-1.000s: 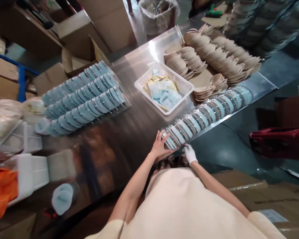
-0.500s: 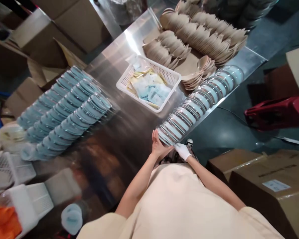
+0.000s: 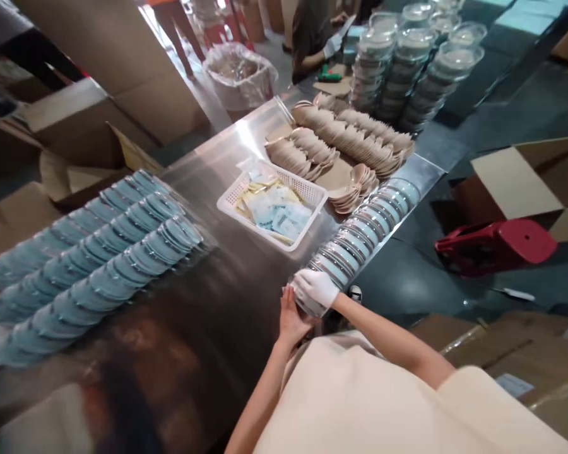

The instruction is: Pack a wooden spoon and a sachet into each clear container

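Observation:
A long row of clear lidded containers with pale blue insides [image 3: 364,230] lies on its side along the right edge of the steel table [image 3: 227,284]. My right hand [image 3: 315,287], in a white glove, is laid over the near end of that row and grips the first container. My bare left hand [image 3: 291,318] presses against the same end from below and the left. Both hands meet at the row's near end, close to my body.
A white perforated basket [image 3: 312,192] of sachets stands mid-table. Fanned rows of beige spoons [image 3: 345,139] lie beyond it. Blue lids in overlapping rows [image 3: 99,252] fill the left. Stacked clear bowls [image 3: 407,63], cardboard boxes [image 3: 520,176], a red stool [image 3: 497,246] and another person [image 3: 317,31] surround the table.
My gloved right hand has come up from beside the row's end onto the top of it. The left hand stayed at the end. The view tilted up, showing more of the far room.

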Tool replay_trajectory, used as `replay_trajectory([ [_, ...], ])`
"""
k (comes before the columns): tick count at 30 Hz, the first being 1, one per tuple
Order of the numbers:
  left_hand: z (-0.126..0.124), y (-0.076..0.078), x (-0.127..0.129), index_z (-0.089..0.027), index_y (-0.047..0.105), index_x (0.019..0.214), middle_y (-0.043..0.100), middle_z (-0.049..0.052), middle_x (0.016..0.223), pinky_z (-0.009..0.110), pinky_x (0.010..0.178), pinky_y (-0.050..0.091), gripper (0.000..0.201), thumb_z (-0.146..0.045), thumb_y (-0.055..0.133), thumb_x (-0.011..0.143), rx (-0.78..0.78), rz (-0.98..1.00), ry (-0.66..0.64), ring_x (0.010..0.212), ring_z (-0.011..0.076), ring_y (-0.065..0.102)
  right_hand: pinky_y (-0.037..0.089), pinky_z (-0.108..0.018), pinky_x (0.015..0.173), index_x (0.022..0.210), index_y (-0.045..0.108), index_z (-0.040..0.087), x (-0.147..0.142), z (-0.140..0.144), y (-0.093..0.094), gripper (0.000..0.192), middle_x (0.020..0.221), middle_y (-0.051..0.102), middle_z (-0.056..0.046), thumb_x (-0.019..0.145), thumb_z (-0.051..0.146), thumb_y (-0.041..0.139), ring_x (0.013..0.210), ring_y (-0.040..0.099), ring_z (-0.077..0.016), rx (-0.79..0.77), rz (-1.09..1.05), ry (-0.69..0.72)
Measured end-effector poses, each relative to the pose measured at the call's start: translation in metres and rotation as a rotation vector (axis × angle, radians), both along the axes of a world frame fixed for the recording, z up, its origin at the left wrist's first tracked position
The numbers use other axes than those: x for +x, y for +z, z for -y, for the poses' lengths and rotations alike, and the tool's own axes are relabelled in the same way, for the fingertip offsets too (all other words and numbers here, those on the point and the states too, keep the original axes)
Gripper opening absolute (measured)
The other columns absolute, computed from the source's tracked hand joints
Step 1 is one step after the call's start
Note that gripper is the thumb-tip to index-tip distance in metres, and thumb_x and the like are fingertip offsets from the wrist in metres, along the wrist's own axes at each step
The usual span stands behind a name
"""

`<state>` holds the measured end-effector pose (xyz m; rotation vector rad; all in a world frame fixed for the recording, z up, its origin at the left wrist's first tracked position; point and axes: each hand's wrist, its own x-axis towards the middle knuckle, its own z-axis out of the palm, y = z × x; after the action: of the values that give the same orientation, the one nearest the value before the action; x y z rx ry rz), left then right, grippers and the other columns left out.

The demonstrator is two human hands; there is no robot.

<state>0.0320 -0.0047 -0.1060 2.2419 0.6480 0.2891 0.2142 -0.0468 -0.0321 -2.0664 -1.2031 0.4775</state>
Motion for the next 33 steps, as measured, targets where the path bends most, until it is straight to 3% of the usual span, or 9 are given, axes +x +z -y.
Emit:
replay_trajectory([
  [4,-0.014,0.021,0.013,-0.027,0.065,0.143,0.064,0.013,0.149,0.066,0.128,0.031,0.054,-0.047,0.073,0.093,0.024,-0.025,0.106,0.152,0.0388,0.046,0.06,-0.038,0.093,0.115,0.076,0.021,0.067,0.117,-0.007,0.035,0.106,0.08,-0.011,0.107,0.036,0.046,0.099,0.075,-0.0244,0.106,0.122,-0.181],
  [6,-0.023,0.031,0.019,-0.026,0.072,0.134,0.071,0.011,0.139,0.056,0.124,0.044,0.041,-0.042,0.07,0.096,-0.034,-0.007,0.145,0.138,0.0317,0.061,0.058,-0.044,0.097,0.119,0.076,0.02,0.102,0.141,-0.01,0.033,0.111,0.079,-0.013,0.105,0.035,0.05,0.105,0.074,-0.0274,0.099,0.202,-0.041],
  [10,-0.036,0.044,0.025,-0.022,0.079,0.117,0.076,0.012,0.13,0.048,0.113,0.054,0.027,-0.035,0.069,0.095,-0.102,-0.012,0.205,0.123,0.0271,0.07,0.04,-0.053,0.119,0.133,0.072,0.027,0.132,0.122,-0.012,0.034,0.141,0.072,-0.009,0.102,0.034,0.062,0.138,0.059,-0.0304,0.074,0.312,0.497],
  [13,-0.041,0.051,0.029,-0.022,0.08,0.098,0.08,0.01,0.113,0.046,0.106,0.057,0.014,-0.032,0.074,0.091,-0.08,-0.068,0.196,0.111,0.0266,0.074,0.027,-0.061,0.126,0.139,0.069,0.03,0.13,0.097,-0.013,0.042,0.154,0.062,-0.008,0.098,0.035,0.069,0.149,0.049,-0.0329,0.053,0.377,0.754],
  [17,-0.045,0.054,0.033,-0.022,0.075,0.084,0.079,0.005,0.093,0.039,0.093,0.059,0.012,-0.033,0.074,0.087,-0.097,-0.16,0.231,0.092,0.0239,0.074,0.023,-0.062,0.127,0.145,0.064,0.027,0.13,0.083,-0.025,0.05,0.164,0.052,-0.01,0.096,0.034,0.071,0.154,0.043,-0.0327,0.028,0.381,0.857],
  [23,-0.045,0.059,0.048,-0.02,0.074,0.093,0.078,0.009,0.102,0.039,0.093,0.059,0.016,-0.032,0.065,0.09,-0.062,-0.35,0.579,0.094,0.0264,0.076,0.023,-0.064,0.128,0.149,0.06,0.024,0.132,0.084,-0.029,0.055,0.165,0.049,-0.012,0.095,0.031,0.071,0.154,0.042,-0.0333,0.074,0.284,0.889],
  [27,-0.013,0.066,0.117,-0.016,0.067,0.133,0.061,0.022,0.149,0.062,0.121,0.039,0.041,-0.031,0.061,0.096,0.198,-0.306,0.702,0.144,0.0408,0.053,0.035,-0.054,0.125,0.147,0.061,0.023,0.17,0.098,-0.017,0.045,0.154,0.061,-0.013,0.103,0.029,0.055,0.145,0.053,-0.0251,0.223,0.137,0.791],
  [31,0.042,0.059,0.228,-0.022,0.052,0.156,0.05,0.019,0.162,0.069,0.13,0.016,0.07,-0.052,0.068,0.095,0.28,-0.141,0.319,0.158,0.0415,0.035,0.032,-0.057,0.125,0.135,0.07,0.021,0.241,0.105,-0.015,0.038,0.144,0.069,-0.013,0.105,0.025,0.046,0.144,0.054,-0.0286,0.168,0.233,0.381],
  [33,0.061,0.052,0.27,-0.02,0.045,0.161,0.045,0.02,0.166,0.071,0.129,0.013,0.092,-0.063,0.075,0.086,0.278,-0.153,0.216,0.158,0.0454,0.033,0.026,-0.059,0.126,0.132,0.072,0.02,0.268,0.1,-0.016,0.037,0.144,0.069,-0.013,0.104,0.026,0.048,0.144,0.052,-0.0315,0.059,0.307,0.327],
])
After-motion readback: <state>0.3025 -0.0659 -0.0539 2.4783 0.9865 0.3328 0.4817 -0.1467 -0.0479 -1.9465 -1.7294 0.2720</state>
